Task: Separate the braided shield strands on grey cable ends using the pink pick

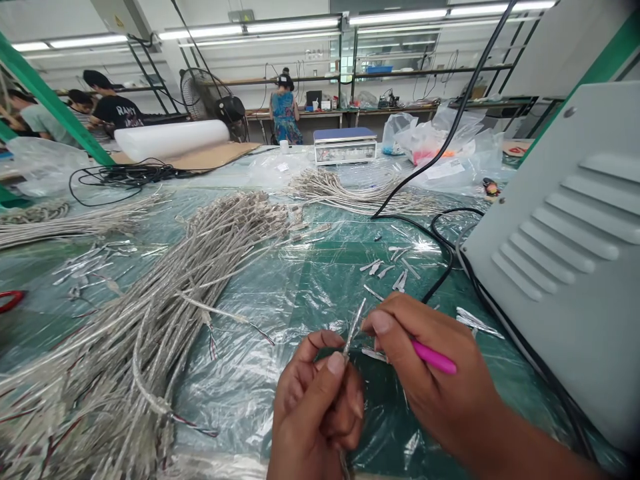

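**Foil-wrapped cable end held up for the pink-handled tool**

The left hand (310, 410) pinches a foil-wrapped cable end (355, 325) between thumb and forefinger, the other fingers curled beneath; the silvery tip points up and away, just above the plastic sheeting (260, 380) over the green bench. The right hand (443, 397) grips a pink-handled tool (434, 357), thumb and forefinger pressed together just beside the foil; its working tip is hidden, so I cannot tell whether it touches.

The step in hand looks like loosening or stripping the foil; the foil scraps (400, 280) beyond the hands suggest as much, and some cables in the large bundle (210, 247) to the left show bared coloured wires (214, 347). The next move seems to call for a firm left pinch below the foil; the right fingertips need to catch its edge lightly, sparing the wires inside.
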A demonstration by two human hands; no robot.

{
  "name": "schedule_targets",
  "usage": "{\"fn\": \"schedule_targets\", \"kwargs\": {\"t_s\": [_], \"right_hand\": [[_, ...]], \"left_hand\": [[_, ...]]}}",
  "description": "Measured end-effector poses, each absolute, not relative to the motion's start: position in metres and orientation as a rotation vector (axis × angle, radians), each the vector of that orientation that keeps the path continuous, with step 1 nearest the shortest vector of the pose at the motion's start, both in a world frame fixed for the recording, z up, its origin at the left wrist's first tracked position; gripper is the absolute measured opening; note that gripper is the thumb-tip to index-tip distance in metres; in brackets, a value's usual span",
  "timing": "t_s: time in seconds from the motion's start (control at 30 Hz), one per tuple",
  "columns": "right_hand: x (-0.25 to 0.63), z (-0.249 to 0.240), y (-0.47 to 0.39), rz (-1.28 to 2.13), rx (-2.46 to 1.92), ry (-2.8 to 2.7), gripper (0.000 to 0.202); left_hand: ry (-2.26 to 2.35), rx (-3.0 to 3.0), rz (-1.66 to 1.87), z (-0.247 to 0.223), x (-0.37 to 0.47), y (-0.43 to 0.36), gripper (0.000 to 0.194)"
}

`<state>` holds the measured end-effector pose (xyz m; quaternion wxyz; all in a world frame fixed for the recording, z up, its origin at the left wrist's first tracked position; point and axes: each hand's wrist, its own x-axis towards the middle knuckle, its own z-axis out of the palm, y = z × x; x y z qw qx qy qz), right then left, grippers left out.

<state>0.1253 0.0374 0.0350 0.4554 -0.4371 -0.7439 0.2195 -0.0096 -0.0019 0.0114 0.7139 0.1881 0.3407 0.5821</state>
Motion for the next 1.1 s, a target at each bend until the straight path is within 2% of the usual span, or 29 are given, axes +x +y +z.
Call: {"fn": "schedule_targets", "kwargs": {"t_s": [0.33, 0.5, 0.63, 0.8, 0.9, 1.1], "right_hand": [[0.127, 0.036, 0.045, 0.396, -1.313, -1.763, 0.035], [0.151, 0.034, 0.071, 0.120, -1.429, -1.671, 0.030], [0.147, 0.035, 0.065, 0.311, -1.397, -1.707, 0.037], [0.133, 0.036, 0.038, 0.663, -0.911, -1.611, 0.029], [0.136, 0.034, 0.034, 0.707, -0.744, -1.717, 0.027], [0.135, 0.037, 0.033, 0.632, -0.718, -1.838, 0.020]], "left_hand": [[0.815, 0.407, 1.274, 0.012, -0.005, 0.000, 0.014], [0.805, 0.348, 1.401, 0.010, -0.011, -0.011, 0.014], [0.820, 0.353, 1.433, 0.009, -0.013, -0.015, 0.014], [0.793, 0.397, 1.406, 0.008, -0.009, -0.011, 0.009], [0.769, 0.406, 1.412, 0.006, -0.008, -0.009, 0.010], [0.782, 0.403, 1.389, 0.007, -0.008, -0.009, 0.010]]}}
